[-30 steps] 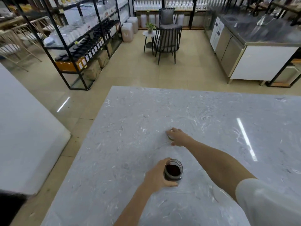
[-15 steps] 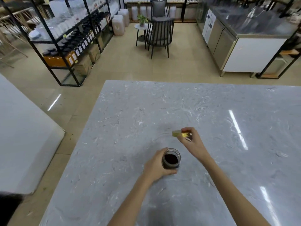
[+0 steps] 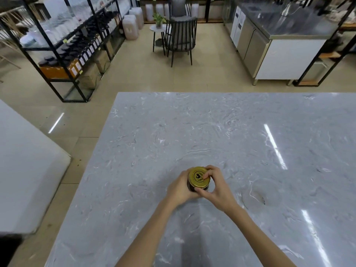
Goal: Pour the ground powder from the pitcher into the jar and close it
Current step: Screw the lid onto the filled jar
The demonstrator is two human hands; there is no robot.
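A small glass jar (image 3: 191, 187) holding dark powder stands on the grey marble table (image 3: 231, 135), mostly hidden by both hands. A gold lid (image 3: 198, 177) with a black mark sits on top of the jar's mouth. My left hand (image 3: 180, 189) wraps the jar from the left. My right hand (image 3: 215, 185) grips the lid, with fingertips on its top and rim. No pitcher is in view.
The table's left edge runs diagonally beside a tiled floor. A white surface (image 3: 25, 170) lies at the left. Black shelving (image 3: 63, 45) with bottles, a dark chair (image 3: 181, 35) and a steel counter (image 3: 279, 35) stand beyond the table.
My right hand picked the gold lid up off the table, carried it toward me and set it on the jar. My left hand stayed around the jar.
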